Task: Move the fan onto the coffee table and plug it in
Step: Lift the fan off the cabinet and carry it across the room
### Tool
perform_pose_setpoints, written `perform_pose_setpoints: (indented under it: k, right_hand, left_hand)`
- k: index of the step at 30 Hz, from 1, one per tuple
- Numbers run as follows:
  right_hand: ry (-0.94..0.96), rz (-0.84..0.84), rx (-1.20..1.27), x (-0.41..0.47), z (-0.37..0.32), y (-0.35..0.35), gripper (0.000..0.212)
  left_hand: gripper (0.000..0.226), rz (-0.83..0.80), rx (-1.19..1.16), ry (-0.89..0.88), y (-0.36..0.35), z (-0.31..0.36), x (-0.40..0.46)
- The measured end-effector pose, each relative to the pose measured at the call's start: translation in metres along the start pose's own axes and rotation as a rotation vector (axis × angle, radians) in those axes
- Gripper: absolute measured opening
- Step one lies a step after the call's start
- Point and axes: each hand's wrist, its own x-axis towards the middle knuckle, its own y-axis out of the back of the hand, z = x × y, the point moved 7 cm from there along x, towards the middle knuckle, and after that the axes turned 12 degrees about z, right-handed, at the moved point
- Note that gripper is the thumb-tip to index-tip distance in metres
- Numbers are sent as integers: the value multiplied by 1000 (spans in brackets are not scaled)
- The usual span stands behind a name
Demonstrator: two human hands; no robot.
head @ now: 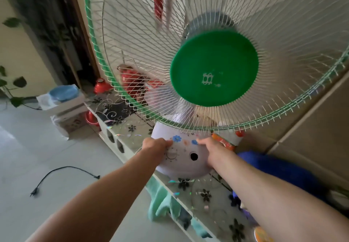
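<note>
Both forearms extend forward. The left hand (155, 144) grips the left edge of the white rounded plastic fan base (184, 158), fingers curled over its top; the right hand (213, 150) clasps the right edge. The base sits at the near edge of the glass tabotop with black floral print (205, 194), apparently tilted, though blur prevents certainty. A mint green cloth (160, 200) hangs below. The black power cord with plug (56, 175) lies loose on the pale tiled floor (28, 147). Above, the wire fan guard with green rim and green centre cap (214, 68) fills the view.
</note>
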Motion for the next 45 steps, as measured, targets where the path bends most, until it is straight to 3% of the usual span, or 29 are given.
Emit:
perform_pose_setpoints:
  k: [1,4,8,16,19,23,26,32,33,36,41,43,45]
  right_hand:
    - [9,10,-13,-14,-8,5,28]
    - [17,11,-24,-64,-32,20,9]
    - [17,-53,-29,-135,-54,30,15]
    - [70,-87,-86,-278,-82,63,23]
    - [127,-90,-126,-329,-87,77,17]
    - [256,-173,-221,-390,-87,74,10]
    - [252,-219,-268,-440,-81,68,19]
    - [292,-317,-316,-526,-26,40,20]
    - [301,-316,-321,-540,-12,35,13]
    - [309,-321,-328,-570,32,19,28]
    - [345,-389,-331,-660,112,0,4]
    - [378,-419,-327,-687,139,-6,5]
    - [366,-550,-265,-716,168,-22,20]
  left_hand:
    - [46,5,-10,-4,9,10,-11]
    - [44,7,-38,12,41,39,-49]
    - [43,7,-60,28,89,72,-99]
    - [65,4,-91,32,191,112,-210]
    - [61,-24,-155,27,226,118,-246]
    - [39,5,-215,21,285,118,-286]
    - [51,24,-232,-25,329,113,-308]
    - [66,97,-228,-48,437,78,-349]
    - [63,114,-231,-49,457,70,-355]
    - [52,150,-203,-34,516,37,-371]
    - [63,170,-168,-33,616,-24,-398]
    - [62,182,-169,-17,653,-47,-409]
    - [47,201,-193,-9,694,-69,-421]
